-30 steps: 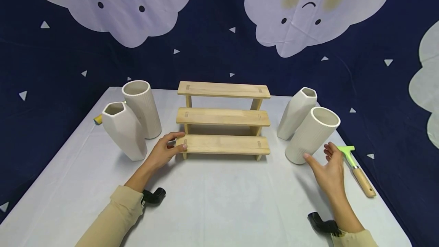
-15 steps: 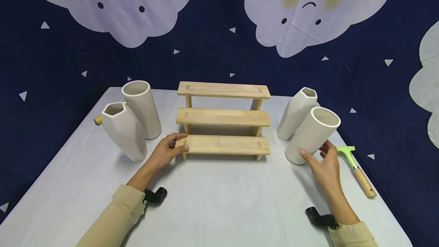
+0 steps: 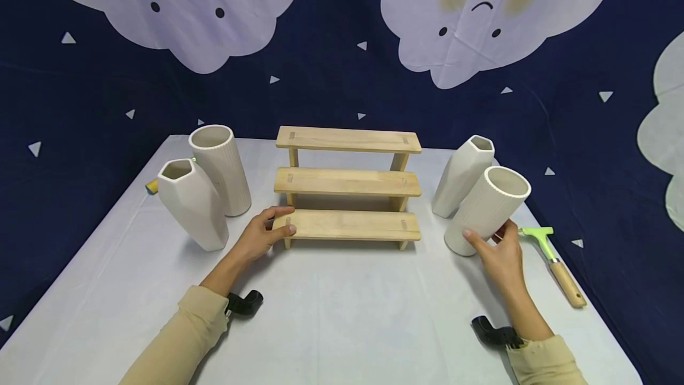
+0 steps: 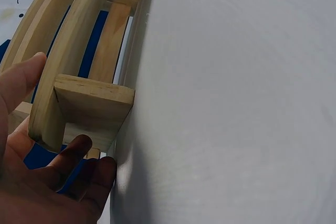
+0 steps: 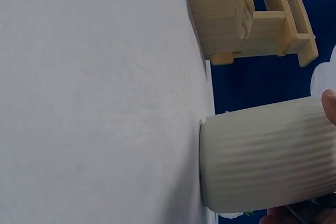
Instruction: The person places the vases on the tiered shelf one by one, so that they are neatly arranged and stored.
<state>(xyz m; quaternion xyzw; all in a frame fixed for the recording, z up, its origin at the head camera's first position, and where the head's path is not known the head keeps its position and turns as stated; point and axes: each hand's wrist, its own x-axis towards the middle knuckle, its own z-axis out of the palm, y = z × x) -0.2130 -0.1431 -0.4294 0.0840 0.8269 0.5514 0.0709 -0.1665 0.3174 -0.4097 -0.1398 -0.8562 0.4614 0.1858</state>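
Left hand (image 3: 256, 237) grips low shelf (image 3: 347, 226) at its end, fingers apart; right hand (image 3: 501, 259) clamps ribbed vase (image 3: 485, 211). Only left wrist view shows fingertips (image 4: 81, 143) beneath.

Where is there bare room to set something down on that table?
Mostly the tabletop between left sleeve and right sleeve, before the wooden stand. Its top step and middle step are bare too; the left hand grips the lowest. Right side is crowded: right hand, ribbed vase, faceted vase, green-headed tool. Two vases crowd the left.
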